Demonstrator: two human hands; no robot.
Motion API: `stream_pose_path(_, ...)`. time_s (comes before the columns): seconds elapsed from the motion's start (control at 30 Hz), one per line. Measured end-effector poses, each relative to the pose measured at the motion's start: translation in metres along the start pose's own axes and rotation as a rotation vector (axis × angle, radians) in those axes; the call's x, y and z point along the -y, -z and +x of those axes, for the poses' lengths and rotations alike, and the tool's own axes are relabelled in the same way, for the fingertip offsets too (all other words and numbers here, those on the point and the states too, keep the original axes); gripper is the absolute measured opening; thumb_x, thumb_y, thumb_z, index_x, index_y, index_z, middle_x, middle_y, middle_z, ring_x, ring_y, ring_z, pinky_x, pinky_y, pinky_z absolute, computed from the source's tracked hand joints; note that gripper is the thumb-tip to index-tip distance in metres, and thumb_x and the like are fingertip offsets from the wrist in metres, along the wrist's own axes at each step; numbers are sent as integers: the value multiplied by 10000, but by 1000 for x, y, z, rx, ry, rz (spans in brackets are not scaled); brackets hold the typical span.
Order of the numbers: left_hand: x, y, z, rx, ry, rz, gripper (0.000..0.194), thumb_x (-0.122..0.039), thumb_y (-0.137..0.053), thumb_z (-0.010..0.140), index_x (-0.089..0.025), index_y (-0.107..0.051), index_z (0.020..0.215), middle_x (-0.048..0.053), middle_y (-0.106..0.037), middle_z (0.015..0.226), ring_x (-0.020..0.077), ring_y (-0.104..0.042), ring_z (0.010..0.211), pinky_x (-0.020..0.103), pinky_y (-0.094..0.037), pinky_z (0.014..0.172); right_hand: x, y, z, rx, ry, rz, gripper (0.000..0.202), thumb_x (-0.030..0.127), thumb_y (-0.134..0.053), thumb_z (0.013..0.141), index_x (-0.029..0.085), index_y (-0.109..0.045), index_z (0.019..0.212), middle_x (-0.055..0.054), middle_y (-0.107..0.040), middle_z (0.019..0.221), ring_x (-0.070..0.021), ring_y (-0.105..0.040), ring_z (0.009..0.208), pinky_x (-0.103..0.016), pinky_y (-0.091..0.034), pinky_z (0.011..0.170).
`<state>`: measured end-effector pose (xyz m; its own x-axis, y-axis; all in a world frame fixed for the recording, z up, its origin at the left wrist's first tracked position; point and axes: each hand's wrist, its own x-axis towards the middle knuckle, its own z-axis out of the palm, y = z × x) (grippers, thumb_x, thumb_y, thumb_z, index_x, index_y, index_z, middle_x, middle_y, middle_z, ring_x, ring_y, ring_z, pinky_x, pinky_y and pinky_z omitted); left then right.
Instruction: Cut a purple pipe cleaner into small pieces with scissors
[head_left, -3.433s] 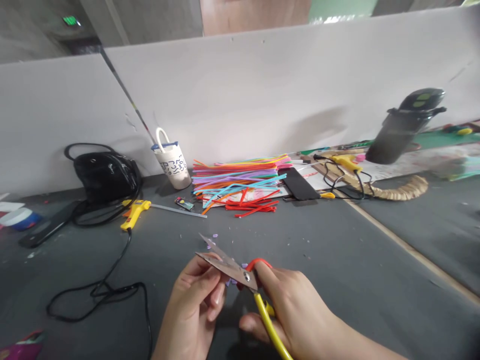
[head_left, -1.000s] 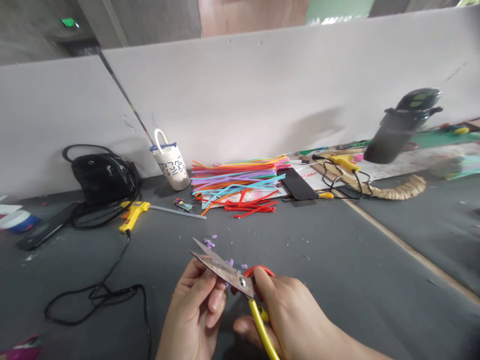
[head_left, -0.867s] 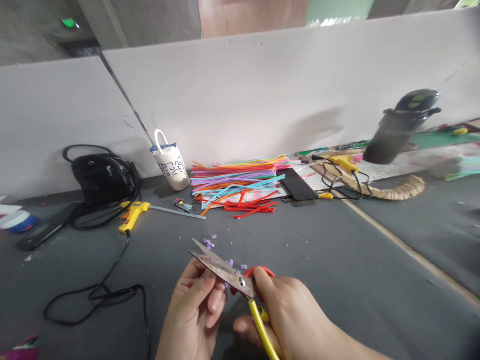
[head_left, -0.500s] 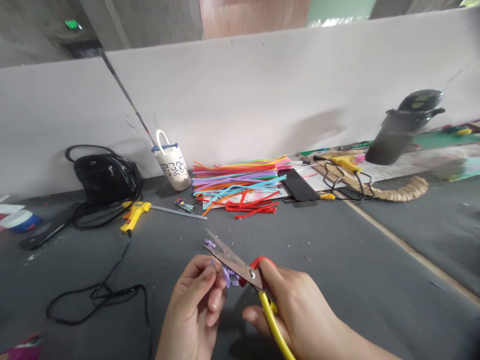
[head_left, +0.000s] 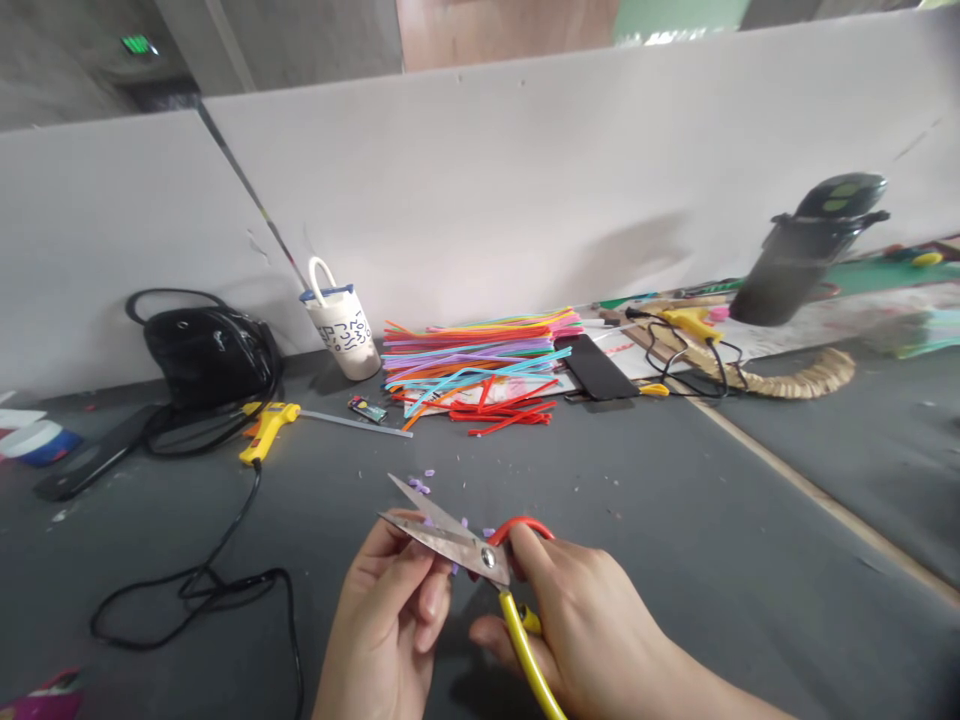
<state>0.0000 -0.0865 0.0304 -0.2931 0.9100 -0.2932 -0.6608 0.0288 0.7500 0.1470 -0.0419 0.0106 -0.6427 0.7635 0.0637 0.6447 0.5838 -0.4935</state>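
Note:
My right hand [head_left: 592,625] grips the scissors [head_left: 489,558], with one red and one yellow handle. Their blades are spread and point left, lying across the fingertips of my left hand [head_left: 394,605]. That hand is closed in a pinch, thumb against fingers, with a small purple pipe cleaner piece [head_left: 428,522] just showing at the tips; most of it is hidden by fingers and blades. Short purple snippets [head_left: 418,486] lie on the dark table beyond the blades, and a few more peek out beside the scissors.
Behind lie a bundle of colourful pipe cleaners [head_left: 480,352] and loose red ones [head_left: 517,412]. Leftward are a yellow glue gun [head_left: 266,432] with a trailing cord, a black bag [head_left: 210,355] and a white cup [head_left: 345,338]. A phone [head_left: 600,367], second glue gun [head_left: 694,324] and dark bottle [head_left: 791,265] stand rightward.
The scissors have shifted left and slightly down, so the blades now cross in front of my left fingertips. More purple snippets show loose on the table. My left hand has barely moved.

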Motion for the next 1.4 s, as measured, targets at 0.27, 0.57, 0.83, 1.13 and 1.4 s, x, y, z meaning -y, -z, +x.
stream_pose_path(0.27, -1, -3, 0, -13, -2, -11, 188, -254, -798, 558, -172, -629, 576, -67, -465, 393, 12, -290, 341, 90, -230, 315, 4, 2, -1, 15, -19, -7, 329, 506, -555, 765, 205, -423, 763, -24, -629, 665, -206, -606, 550, -251, -276, 467)
stream_pose_path(0.57, 0, -1, 1, -12, 3, -6, 177, -249, -799, 554, -171, -641, 565, -63, -471, 383, 12, -278, 335, 92, -234, 307, 2, 1, 0, 17, 4, 1, 322, 514, -503, 797, 199, -436, 799, -33, -642, 664, -222, -620, 554, -262, -269, 465)
stream_pose_path(0.83, 1, 1, 3, -15, -7, 18, 160, -248, -784, 581, -170, -644, 584, -66, -474, 391, 13, -287, 339, 89, -245, 310, 3, 0, -1, 6, -11, -24, 339, 531, -506, 785, 199, -439, 770, -35, -632, 622, -221, -611, 517, -260, -245, 448)
stream_pose_path(1.13, -1, -1, 3, -39, -13, 13, 190, -253, -781, 579, -162, -619, 620, -42, -561, 500, 6, -342, 353, 80, -238, 306, -1, 2, 2, -9, -118, 149, 279, 448, -496, 795, 211, -396, 687, 15, -531, 546, -127, -459, 451, -227, -226, 454)
stream_pose_path(1.4, 9, -2, 1, -84, -94, 361, 173, -285, -728, 635, -162, -609, 667, -38, -564, 530, 44, -421, 410, 120, -313, 357, 3, 15, 10, 19, -219, 840, 122, 261, -499, 743, 188, -447, 660, 63, -388, 560, -70, -350, 467, -176, -322, 441)
